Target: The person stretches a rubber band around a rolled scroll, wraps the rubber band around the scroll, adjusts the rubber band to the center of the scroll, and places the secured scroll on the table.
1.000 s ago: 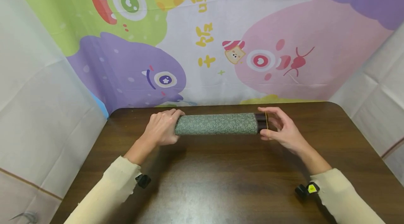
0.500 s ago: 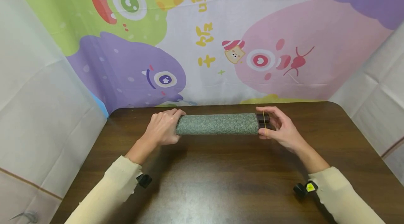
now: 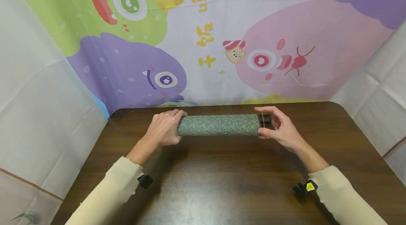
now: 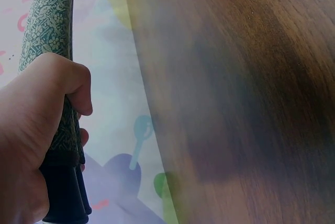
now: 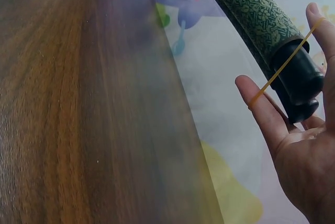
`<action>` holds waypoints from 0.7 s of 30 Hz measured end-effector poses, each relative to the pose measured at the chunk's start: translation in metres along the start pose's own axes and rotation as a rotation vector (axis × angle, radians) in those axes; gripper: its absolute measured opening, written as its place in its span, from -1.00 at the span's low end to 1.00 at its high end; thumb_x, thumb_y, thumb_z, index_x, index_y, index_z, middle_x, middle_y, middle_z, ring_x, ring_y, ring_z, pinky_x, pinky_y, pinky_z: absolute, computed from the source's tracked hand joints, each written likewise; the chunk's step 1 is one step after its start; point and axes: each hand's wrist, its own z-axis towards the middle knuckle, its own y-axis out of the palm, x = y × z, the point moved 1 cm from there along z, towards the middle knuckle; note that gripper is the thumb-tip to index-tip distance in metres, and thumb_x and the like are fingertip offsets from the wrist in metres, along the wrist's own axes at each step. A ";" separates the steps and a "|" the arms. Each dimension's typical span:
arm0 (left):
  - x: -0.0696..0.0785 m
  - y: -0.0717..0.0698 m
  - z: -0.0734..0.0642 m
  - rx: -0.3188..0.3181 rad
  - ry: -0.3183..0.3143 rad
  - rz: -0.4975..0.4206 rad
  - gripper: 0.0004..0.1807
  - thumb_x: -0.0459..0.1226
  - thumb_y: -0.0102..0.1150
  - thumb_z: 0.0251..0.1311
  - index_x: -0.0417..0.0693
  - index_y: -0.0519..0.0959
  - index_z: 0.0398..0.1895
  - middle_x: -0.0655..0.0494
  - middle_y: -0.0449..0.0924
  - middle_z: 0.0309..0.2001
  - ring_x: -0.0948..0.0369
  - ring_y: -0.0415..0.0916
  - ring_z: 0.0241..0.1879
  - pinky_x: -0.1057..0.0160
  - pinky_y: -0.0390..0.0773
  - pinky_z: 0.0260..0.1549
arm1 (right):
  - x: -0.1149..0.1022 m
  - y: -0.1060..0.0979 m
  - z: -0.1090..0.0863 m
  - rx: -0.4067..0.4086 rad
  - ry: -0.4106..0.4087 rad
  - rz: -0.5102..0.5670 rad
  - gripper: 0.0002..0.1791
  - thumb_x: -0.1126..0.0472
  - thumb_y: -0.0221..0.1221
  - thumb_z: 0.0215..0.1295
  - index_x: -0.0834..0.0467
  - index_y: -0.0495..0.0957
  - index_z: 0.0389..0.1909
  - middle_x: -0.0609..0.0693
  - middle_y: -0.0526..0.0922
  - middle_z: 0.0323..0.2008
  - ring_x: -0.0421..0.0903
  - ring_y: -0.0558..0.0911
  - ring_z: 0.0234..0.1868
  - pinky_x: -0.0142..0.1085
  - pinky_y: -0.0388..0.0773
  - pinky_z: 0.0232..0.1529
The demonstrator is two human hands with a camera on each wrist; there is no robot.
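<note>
A rolled scroll (image 3: pixel 219 125) with green floral covering and paired dark knobs lies level between the hands, above the table. Its left end is in the grip of my left hand (image 3: pixel 165 126), thumb bent over the covering in the left wrist view, dark knobs (image 4: pixel 65 192) showing below. My right hand (image 3: pixel 283 128) spreads its thumb and fingers around the right end. A thin yellow rubber band (image 5: pixel 285 66) is stretched between that thumb and a finger, crossing in front of the dark knobs (image 5: pixel 298 75). The other right fingers are partly hidden behind the knobs.
The brown wooden table (image 3: pixel 219 186) spreads beneath both arms. A cartoon-printed cloth (image 3: pixel 209 77) hangs just behind its far edge, and white panels (image 3: pixel 41 87) stand on either side. Small black cameras (image 3: pixel 145 181) sit at the wrists.
My right hand has moved slightly left, carrying the stretched rubber band from the knob tips toward the green covering. The scroll has shifted very slightly right; the left hand stays on it.
</note>
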 end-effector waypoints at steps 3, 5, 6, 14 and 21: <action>0.000 0.000 0.000 -0.004 -0.002 0.001 -0.23 -0.16 0.68 -0.24 0.00 0.67 0.20 0.00 0.84 0.03 -0.06 0.83 -0.09 -0.12 0.77 -0.32 | 0.000 0.002 0.001 0.001 -0.009 -0.009 -0.30 0.60 0.35 0.39 0.31 0.43 0.53 -0.33 0.56 0.50 -0.40 0.53 0.48 -0.10 0.89 -0.17; 0.000 0.000 0.001 -0.007 -0.003 0.002 -0.23 -0.16 0.69 -0.23 0.00 0.67 0.21 0.00 0.84 0.03 -0.06 0.83 -0.08 -0.12 0.77 -0.32 | 0.001 0.003 0.001 0.003 -0.010 -0.015 -0.29 0.59 0.36 0.39 0.23 0.48 0.52 -0.33 0.56 0.50 -0.39 0.50 0.51 -0.10 0.89 -0.18; 0.000 0.000 0.001 -0.008 -0.004 0.003 -0.23 -0.15 0.69 -0.23 0.00 0.67 0.21 0.00 0.84 0.03 -0.06 0.84 -0.08 -0.12 0.77 -0.32 | 0.000 0.003 0.002 0.005 -0.009 -0.017 -0.29 0.59 0.36 0.39 0.18 0.50 0.51 -0.32 0.56 0.49 -0.37 0.52 0.49 -0.09 0.89 -0.18; -0.002 0.002 0.001 0.000 0.002 -0.001 -0.24 -0.16 0.69 -0.24 0.00 0.68 0.20 0.00 0.84 0.03 -0.06 0.84 -0.09 -0.12 0.77 -0.34 | 0.000 0.006 0.003 0.012 0.012 -0.025 -0.30 0.57 0.37 0.39 0.32 0.43 0.52 -0.32 0.57 0.47 -0.29 0.70 0.15 -0.06 0.90 -0.18; -0.003 0.003 0.002 0.009 0.008 -0.002 -0.23 -0.15 0.67 -0.25 0.01 0.67 0.21 0.00 0.84 0.03 -0.06 0.84 -0.09 -0.12 0.76 -0.34 | 0.000 0.008 0.005 0.040 0.024 -0.079 -0.31 0.54 0.38 0.40 0.37 0.41 0.51 -0.17 0.57 0.48 -0.24 0.70 -0.04 -0.14 0.90 -0.18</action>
